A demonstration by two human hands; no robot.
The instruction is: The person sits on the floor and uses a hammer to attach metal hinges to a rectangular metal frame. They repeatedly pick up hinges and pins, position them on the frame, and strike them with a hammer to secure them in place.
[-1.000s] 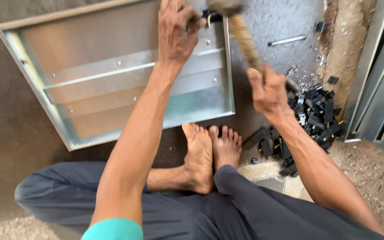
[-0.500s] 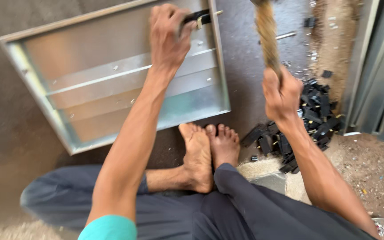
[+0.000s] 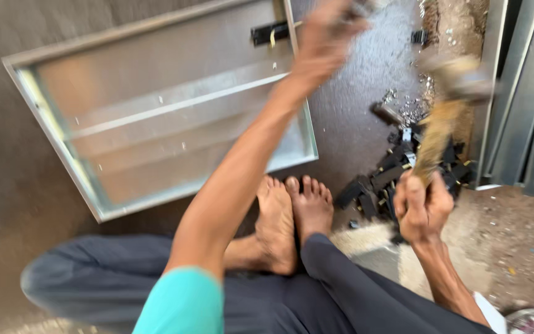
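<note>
**Work position: metal panel on the floor, hammer in hand**

I sit on the floor with my legs crossed and my bare feet (image 3: pixel 292 216) just in front of me. The surface is a dull grey concrete floor (image 3: pixel 353 124), gritty and speckled with small debris near its right edge.

A shallow rectangular sheet-metal panel (image 3: pixel 156 136) with a folded rim lies flat on the floor ahead of me, turned at an angle. A black plastic clip (image 3: pixel 270 32) sits at its upper right corner.

My left hand (image 3: pixel 329 28) is stretched out over that corner, just beside the clip. It is motion-blurred; I cannot tell whether it grips anything.

My right hand (image 3: pixel 421 207) is clenched around the wooden handle of a hammer (image 3: pixel 446 105). The hammer stands raised and tilted, its head blurred, above a pile of black plastic pieces (image 3: pixel 403 170) on the floor to my right.

Upright grey metal sheets (image 3: pixel 526 93) stand along the right side. The ground at their base is sandy and littered.
</note>
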